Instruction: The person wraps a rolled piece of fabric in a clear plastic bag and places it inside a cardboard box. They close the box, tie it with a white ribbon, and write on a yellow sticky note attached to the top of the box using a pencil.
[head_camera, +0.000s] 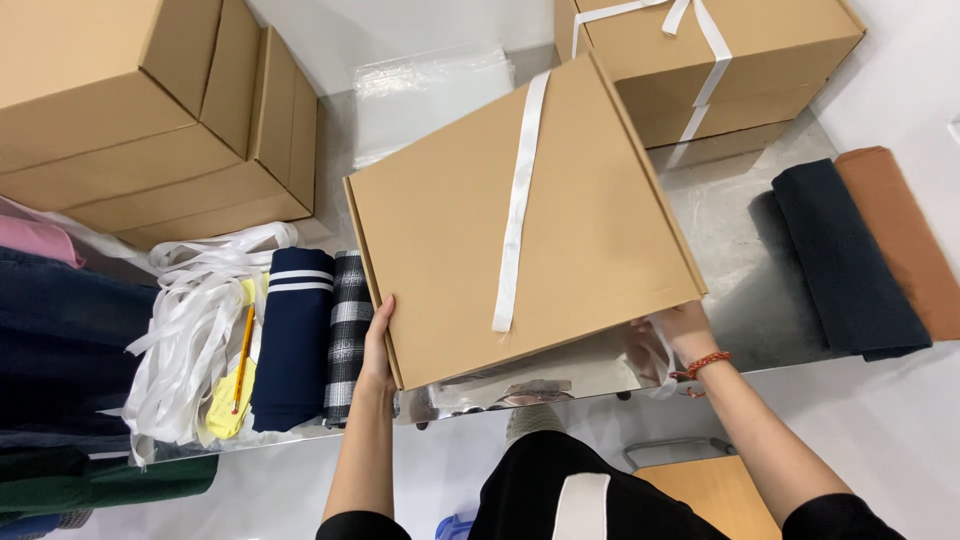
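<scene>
Head view: you held a flat cardboard box tilted above the shiny metal table, a white ribbon running across its top. Your left hand gripped the box's near left corner, fingers wrapped on the edge. Your right hand sat under the near right corner, mostly hidden, so the grip itself was unclear; it wore a red bracelet.

Left of the box lay 2 folded cloths, a navy striped one and a plaid one, then a pile of white ribbons with a pencil. Stacked boxes stood far left, a ribbon-tied box far right. A dark cloth and brown cloth lay right.
</scene>
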